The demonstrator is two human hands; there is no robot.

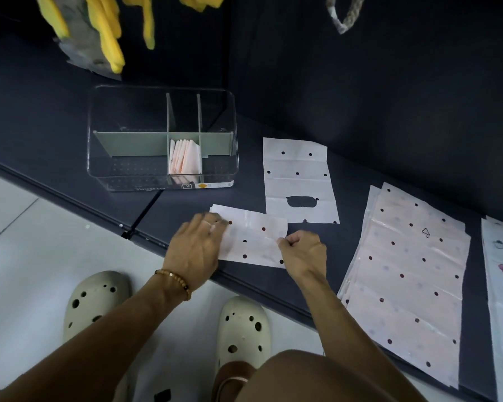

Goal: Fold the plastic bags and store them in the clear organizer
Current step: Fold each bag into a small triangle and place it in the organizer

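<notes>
While the left hand [196, 245] lies with straight fingers pressing the partly folded bag [253, 239] flat, the right hand [301, 250] pinches that bag's right edge between curled fingers. The bag rests on the dark shelf [360, 158], just in front of the clear organizer [163, 137] and close to the shelf's front edge.

Probable faults from this state:
- Slip. The film looks smooth; if the pressing hand lifts before the crease is set, the fold is likely to spring open.
- Skew. A pull by the pinching hand that is not square to the bag's edge would misalign the layers, and the finished packet may not fit its compartment.
- Drop. The bag's near edge sits at the shelf's front lip; a sideways drag could carry it over the edge to the floor.

Containers: the organizer is split by grey-green dividers [131, 147]. Its front middle compartment holds a row of folded bags [185, 158] standing on edge. The other compartments appear to hold nothing, though the clear walls make this hard to confirm.

To the right of the organizer lies a creased dotted bag [299, 181], spread flat. Further right of the organizer sits a stack of unfolded dotted bags [407, 274], untouched.
</notes>
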